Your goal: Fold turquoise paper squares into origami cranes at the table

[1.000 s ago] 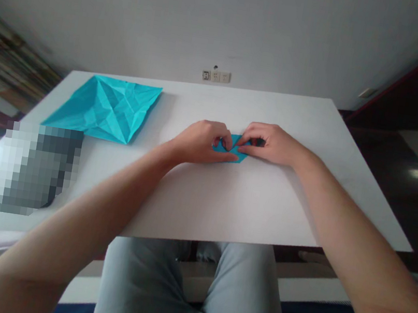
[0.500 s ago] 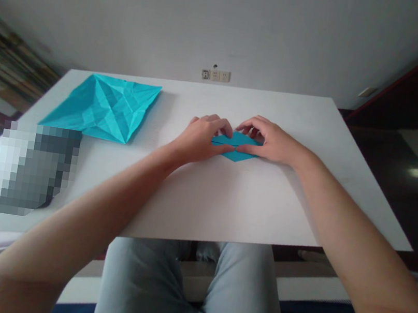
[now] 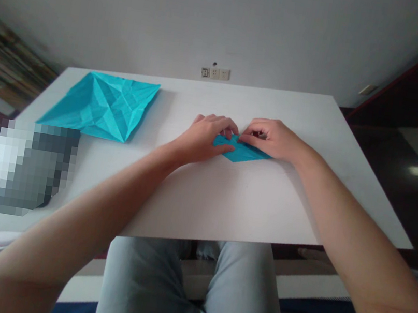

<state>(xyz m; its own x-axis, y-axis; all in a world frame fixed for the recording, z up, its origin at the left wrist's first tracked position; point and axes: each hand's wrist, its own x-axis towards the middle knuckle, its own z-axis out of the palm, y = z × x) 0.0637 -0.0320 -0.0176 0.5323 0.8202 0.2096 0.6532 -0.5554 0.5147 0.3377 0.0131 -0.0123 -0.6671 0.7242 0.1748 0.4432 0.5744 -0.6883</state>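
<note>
A small folded piece of blue paper (image 3: 241, 152) lies flat on the white table (image 3: 226, 201), past its middle. My left hand (image 3: 206, 138) rests on the paper's left end, thumb pressed on it and fingers curled. My right hand (image 3: 272, 139) covers the paper's upper right part, its fingertips pinched on the paper's top edge near the middle. The two hands nearly touch above the paper. Much of the paper is hidden under them.
A large creased sheet of blue paper (image 3: 101, 105) lies open at the table's far left. A blurred-out dark object (image 3: 32, 169) sits at the left edge. A wall socket strip (image 3: 215, 73) is behind the table. My legs (image 3: 192, 290) are under the near edge.
The small paper shows more on its right side than a second ago. My right hand lifted its fingers, then pinched the top edge again. My left hand stayed on the left end.
</note>
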